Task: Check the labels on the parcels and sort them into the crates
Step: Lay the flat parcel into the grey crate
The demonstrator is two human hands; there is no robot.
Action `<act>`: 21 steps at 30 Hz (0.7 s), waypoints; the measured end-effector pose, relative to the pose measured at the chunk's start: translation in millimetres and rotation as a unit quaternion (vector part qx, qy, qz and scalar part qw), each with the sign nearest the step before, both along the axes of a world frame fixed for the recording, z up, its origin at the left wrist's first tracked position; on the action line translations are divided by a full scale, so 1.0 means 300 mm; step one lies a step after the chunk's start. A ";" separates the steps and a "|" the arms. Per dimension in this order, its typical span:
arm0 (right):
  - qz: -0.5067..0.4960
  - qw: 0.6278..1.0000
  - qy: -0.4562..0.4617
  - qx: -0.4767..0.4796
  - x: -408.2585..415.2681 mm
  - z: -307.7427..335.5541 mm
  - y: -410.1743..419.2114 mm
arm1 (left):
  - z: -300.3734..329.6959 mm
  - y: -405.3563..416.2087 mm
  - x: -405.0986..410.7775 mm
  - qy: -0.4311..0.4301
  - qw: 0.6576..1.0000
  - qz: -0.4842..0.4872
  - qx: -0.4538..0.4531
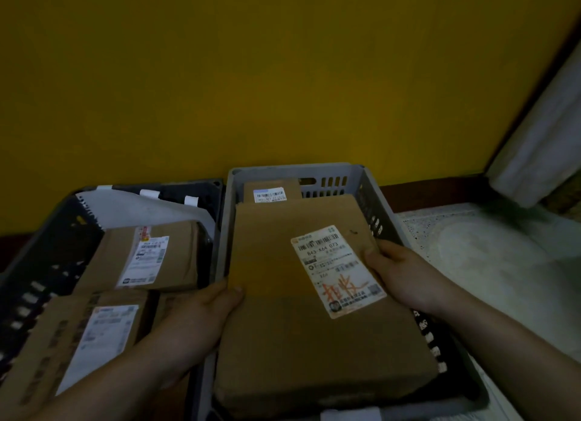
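Observation:
A large flat brown cardboard parcel [283, 310] lies over the grey crate [292, 170], its white label [338, 269] with red writing facing up. My left hand [201, 313] grips the parcel's left edge with the thumb on top. At the right edge, my right hand [399, 273] holds it beside the label. A smaller labelled box [272, 191] sits at the back of the grey crate, partly hidden by the big parcel.
A dark crate [37, 263] on the left holds two labelled brown boxes [151, 257] [85, 335] and a white mailer bag [141, 210]. A yellow wall rises behind both crates. Pale speckled floor [487, 263] lies to the right, with white fabric [540, 137] above it.

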State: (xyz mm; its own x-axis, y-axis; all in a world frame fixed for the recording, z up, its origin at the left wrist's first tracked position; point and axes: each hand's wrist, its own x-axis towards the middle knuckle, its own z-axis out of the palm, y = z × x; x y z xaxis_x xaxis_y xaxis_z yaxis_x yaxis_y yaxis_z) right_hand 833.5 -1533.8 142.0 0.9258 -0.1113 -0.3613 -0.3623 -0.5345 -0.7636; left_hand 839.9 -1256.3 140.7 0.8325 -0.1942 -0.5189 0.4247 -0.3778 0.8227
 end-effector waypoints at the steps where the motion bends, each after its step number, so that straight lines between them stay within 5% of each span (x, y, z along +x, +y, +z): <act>1: 0.006 1.000 -0.007 0.001 0.000 -0.018 -0.002 | -0.008 0.002 -0.002 0.006 1.000 -0.010 -0.002; 7: 0.002 1.000 -0.004 0.000 -0.036 -0.076 0.009 | -0.016 0.016 0.015 -0.077 0.984 -0.134 0.090; 13: 0.025 0.998 -0.033 -0.057 -0.049 -0.105 0.035 | -0.036 0.033 0.041 -0.194 0.891 -0.288 0.292; 21: 0.030 0.991 -0.054 -0.120 -0.051 -0.159 0.061 | -0.081 0.066 0.050 -0.245 0.800 -0.361 0.412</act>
